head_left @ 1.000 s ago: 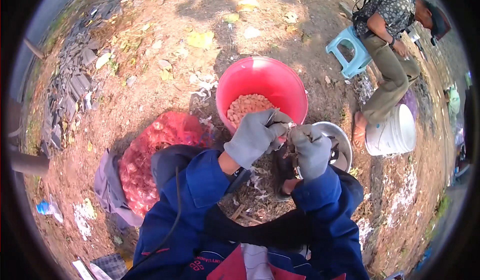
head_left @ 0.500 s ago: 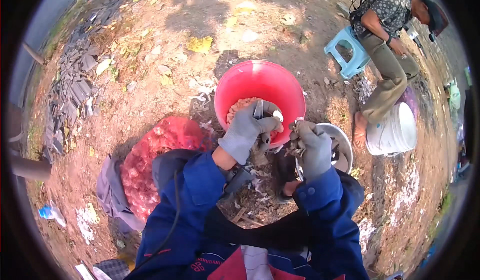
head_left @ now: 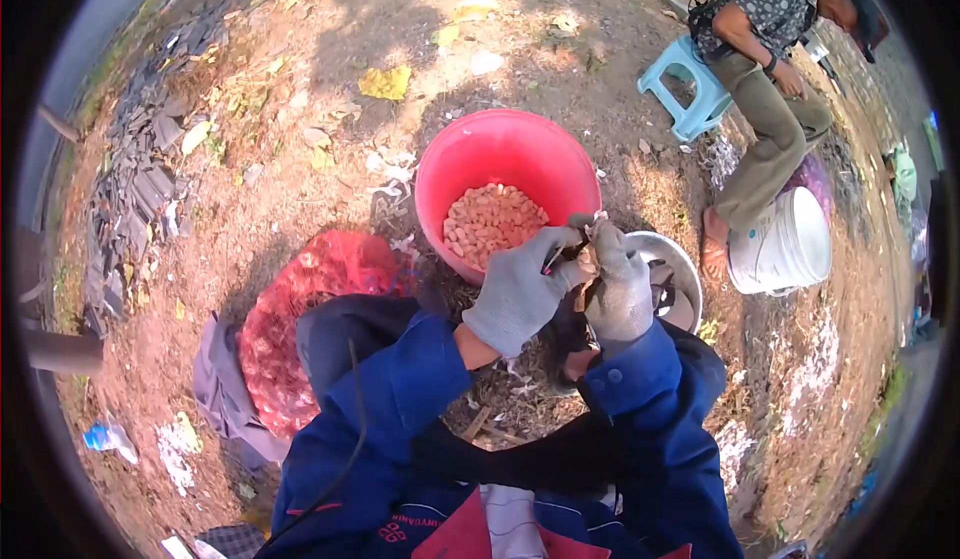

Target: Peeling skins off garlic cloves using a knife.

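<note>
Fingers curled, your right hand (head_left: 620, 297) pinches a small brownish piece (head_left: 588, 258) in the head view, by the near right rim of the pink bucket (head_left: 507, 124). It lies left of those fingers, long axis hidden, close against your left hand (head_left: 518, 294), whose grip you cannot tell.

Before us we have a bucket (head_left: 500, 139) with cloves (head_left: 495, 221) inside. To its left we see a net sack (head_left: 290, 344), a cloth (head_left: 222, 379) along its left side; to its right, a pan (head_left: 690, 267) beside our right hand (head_left: 618, 284). Farther right, a person (head_left: 765, 9) sits on a stool (head_left: 690, 109), a pail (head_left: 770, 257) near their foot.
</note>
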The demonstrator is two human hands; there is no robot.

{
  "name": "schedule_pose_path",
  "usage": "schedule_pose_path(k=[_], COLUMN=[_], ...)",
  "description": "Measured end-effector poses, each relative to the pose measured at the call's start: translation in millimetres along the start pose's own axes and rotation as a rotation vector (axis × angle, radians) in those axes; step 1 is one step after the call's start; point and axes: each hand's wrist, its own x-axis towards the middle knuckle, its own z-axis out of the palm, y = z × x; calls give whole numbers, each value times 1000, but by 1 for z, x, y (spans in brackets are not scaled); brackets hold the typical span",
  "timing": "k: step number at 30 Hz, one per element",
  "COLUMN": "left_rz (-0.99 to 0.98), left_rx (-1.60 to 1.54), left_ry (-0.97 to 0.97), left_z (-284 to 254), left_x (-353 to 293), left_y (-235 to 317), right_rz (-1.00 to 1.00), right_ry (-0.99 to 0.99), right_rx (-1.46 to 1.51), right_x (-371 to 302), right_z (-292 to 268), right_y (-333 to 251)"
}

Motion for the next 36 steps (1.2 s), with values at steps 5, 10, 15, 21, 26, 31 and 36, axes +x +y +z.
schedule_pose_path(k=[5,10,15,21,26,31,36], left_rz=[-12,-98,38,39,16,-49,-449], left_rx=[35,-52,100,95,64,83,-132], left_ry=[16,78,197,-3,82,184,77], left_z=[1,-11,-13,-17,-3,-9,-75], left_x=[-4,4,5,2,-1,23,56], left_y=[-7,-4,-12,-10,-30,-31,23], right_rz=[2,-236,-97,-153,-195,-369,-179], right_ry=[-44,-48,104,30,60,5,-285], right_rx=[32,-388,-451,-392,-563,-761,-647], right_x=[-5,1,-9,-9,-12,17,49], right_z=[16,0,22,14,21,21,46], right_y=[4,8,-3,2,7,16,-25])
